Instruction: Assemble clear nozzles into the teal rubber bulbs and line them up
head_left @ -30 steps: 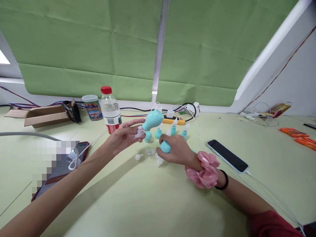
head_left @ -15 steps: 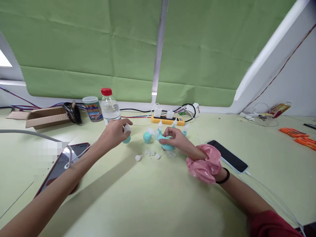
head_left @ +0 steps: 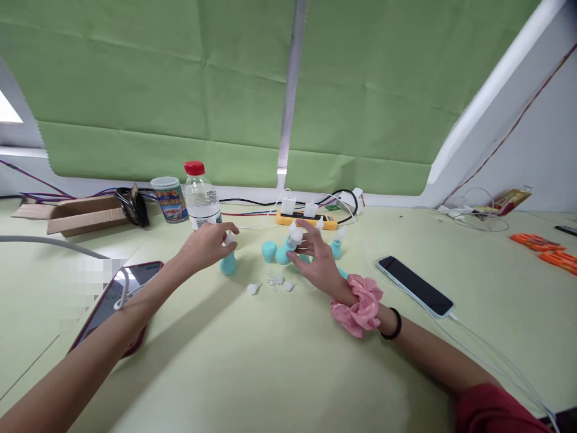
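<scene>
My left hand (head_left: 210, 245) pinches the white tip of a teal squeeze bulb (head_left: 228, 264), which looks upright at the table surface. My right hand (head_left: 318, 261) has thumb and fingers around the clear-and-white neck of another teal squeeze bulb (head_left: 283, 254), whose round end leans left. Between the hands stands a teal bulb piece (head_left: 269, 251) with no tip. Behind my right hand is a teal bulb with a white tip (head_left: 336, 248), and others are partly hidden by the fingers. Two loose white tips, a left one (head_left: 253, 289) and a right one (head_left: 289, 287), lie in front with small clear pieces (head_left: 274, 280).
A red-capped water bottle (head_left: 201, 195), a printed tub (head_left: 169, 199) and an open cardboard box (head_left: 88, 214) stand at back left. A yellow power strip (head_left: 315, 220) lies behind the bulbs. Phones lie at left (head_left: 130, 300) and right (head_left: 415, 285), with cables about. Orange packets (head_left: 538, 242) lie far right.
My right hand has turned, its fingers now raised around a bulb's neck rather than over a bulb's body. Under my left hand, more of the teal bulb shows and it sits slightly lower.
</scene>
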The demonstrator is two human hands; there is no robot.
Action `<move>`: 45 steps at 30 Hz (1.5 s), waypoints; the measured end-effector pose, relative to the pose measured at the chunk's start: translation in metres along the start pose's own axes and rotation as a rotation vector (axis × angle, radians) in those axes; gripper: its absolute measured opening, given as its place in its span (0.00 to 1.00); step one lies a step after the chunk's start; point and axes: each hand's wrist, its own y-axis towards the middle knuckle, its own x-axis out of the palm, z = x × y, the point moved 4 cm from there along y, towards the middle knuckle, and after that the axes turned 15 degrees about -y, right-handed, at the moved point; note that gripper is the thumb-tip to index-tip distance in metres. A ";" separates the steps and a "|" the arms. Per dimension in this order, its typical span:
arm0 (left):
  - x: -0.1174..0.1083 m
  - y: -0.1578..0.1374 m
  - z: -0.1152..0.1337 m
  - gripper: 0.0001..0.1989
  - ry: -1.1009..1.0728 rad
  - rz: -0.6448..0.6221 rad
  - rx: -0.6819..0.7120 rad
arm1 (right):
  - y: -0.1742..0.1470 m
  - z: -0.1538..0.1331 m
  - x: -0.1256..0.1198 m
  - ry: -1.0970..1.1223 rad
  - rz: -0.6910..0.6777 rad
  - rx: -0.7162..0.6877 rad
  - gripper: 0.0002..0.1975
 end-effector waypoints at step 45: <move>0.028 -0.039 0.079 0.11 0.333 0.252 0.725 | 0.040 0.081 -0.056 -0.799 0.005 0.208 0.13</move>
